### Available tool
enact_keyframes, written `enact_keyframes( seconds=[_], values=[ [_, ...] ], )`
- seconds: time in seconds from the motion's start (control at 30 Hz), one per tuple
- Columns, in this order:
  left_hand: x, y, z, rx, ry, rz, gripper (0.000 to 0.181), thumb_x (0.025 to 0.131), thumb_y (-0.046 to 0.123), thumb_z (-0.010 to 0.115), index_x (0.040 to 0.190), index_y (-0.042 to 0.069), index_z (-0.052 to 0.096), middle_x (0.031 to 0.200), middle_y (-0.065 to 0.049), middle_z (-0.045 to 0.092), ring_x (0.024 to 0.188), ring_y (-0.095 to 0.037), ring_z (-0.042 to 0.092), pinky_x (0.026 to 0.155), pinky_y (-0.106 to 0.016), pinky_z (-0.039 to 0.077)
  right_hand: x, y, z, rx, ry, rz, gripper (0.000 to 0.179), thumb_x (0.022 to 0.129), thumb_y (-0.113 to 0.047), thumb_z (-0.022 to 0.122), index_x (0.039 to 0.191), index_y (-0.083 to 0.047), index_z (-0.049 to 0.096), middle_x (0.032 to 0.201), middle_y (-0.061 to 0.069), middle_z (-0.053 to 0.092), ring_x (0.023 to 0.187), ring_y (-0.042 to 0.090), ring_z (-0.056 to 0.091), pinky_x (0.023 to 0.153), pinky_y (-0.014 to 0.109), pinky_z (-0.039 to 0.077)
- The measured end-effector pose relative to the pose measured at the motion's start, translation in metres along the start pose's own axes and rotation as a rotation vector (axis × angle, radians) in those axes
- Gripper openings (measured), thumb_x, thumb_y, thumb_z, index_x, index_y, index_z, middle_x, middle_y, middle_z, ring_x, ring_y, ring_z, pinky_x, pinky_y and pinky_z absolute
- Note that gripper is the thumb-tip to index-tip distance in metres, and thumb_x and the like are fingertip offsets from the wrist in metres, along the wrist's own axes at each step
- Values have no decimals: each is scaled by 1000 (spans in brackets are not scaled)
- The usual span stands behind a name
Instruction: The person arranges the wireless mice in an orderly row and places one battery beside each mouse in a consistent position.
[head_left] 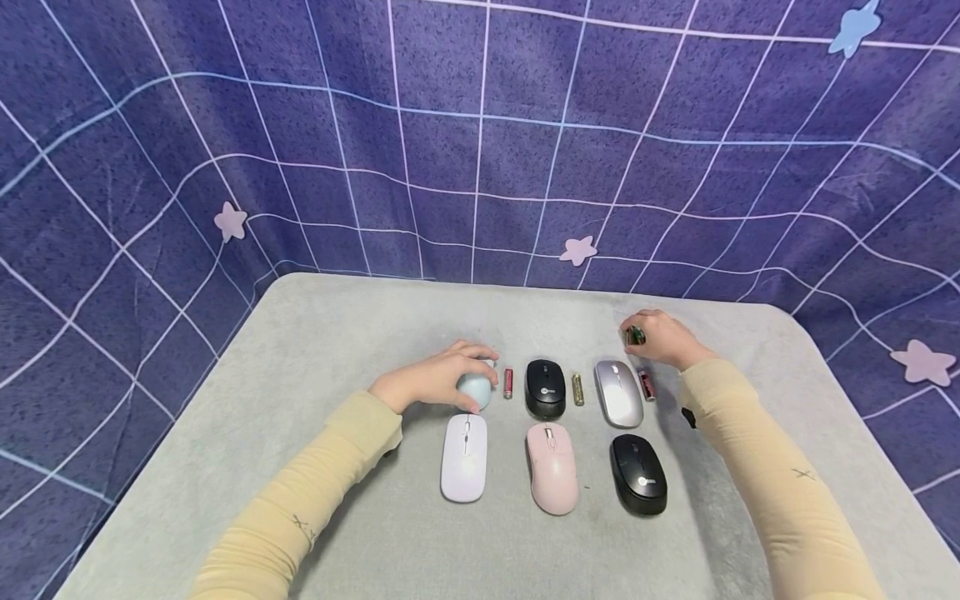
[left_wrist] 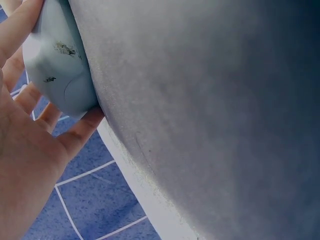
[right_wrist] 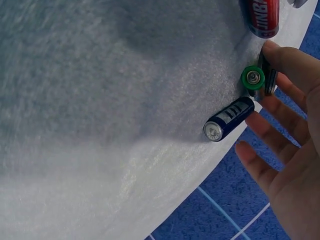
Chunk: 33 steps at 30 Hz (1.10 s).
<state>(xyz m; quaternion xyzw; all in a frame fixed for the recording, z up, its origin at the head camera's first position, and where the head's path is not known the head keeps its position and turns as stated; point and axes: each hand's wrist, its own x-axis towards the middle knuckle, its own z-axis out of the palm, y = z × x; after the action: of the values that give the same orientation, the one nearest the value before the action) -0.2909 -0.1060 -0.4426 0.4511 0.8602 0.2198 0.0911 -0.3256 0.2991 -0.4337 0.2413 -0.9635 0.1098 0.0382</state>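
My left hand (head_left: 448,375) grips a light blue computer mouse (left_wrist: 57,60), thumb on one side and fingers along the other, at the left end of the back row. Dark scuffs mark its shell. At the back right, my right hand (head_left: 660,336) has thumb and fingers curled round a few small batteries. One has a green end (right_wrist: 252,77), with a dark battery (right_wrist: 270,81) beside it under the thumb. A blue battery (right_wrist: 229,119) lies on the table by the other fingertips. Just in front of that hand lies a red and dark battery (head_left: 647,385).
On the grey table (head_left: 360,517) lie a white mouse (head_left: 464,458), a pink mouse (head_left: 552,468), a black mouse (head_left: 639,475), another black mouse (head_left: 545,389) and a silver mouse (head_left: 619,393). A red battery (head_left: 508,383) and a gold battery (head_left: 577,389) lie between mice. A blue curtain (head_left: 442,150) hangs behind.
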Motion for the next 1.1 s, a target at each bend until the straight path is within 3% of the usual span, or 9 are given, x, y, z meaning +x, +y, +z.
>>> enact_keyframes(
  seconds=[0.4, 0.7, 1.1],
  values=[
    [0, -1, 1, -2, -1, -4, 43, 71, 29, 80, 110, 20, 66, 143, -5, 44, 130, -28, 35, 102, -48, 37, -4, -1, -8, -35, 26, 10, 38, 74, -17, 75, 106, -1, 66, 109, 21, 63, 103, 40, 58, 88, 54, 47],
    [0, -1, 1, -6, -4, -13, 44, 71, 30, 80, 111, 20, 66, 143, -4, 43, 130, -27, 34, 102, -48, 37, -5, -10, -17, -45, 110, -101, 34, 73, -14, 74, 102, 0, 66, 105, 19, 63, 101, 38, 59, 89, 50, 47],
    [0, -3, 1, -5, -12, -18, 44, 71, 31, 80, 111, 22, 65, 144, -2, 42, 131, -26, 33, 102, -47, 37, -2, -44, -30, -81, 168, -203, 35, 73, -20, 75, 103, -3, 65, 105, 14, 62, 103, 33, 58, 91, 47, 47]
  ],
)
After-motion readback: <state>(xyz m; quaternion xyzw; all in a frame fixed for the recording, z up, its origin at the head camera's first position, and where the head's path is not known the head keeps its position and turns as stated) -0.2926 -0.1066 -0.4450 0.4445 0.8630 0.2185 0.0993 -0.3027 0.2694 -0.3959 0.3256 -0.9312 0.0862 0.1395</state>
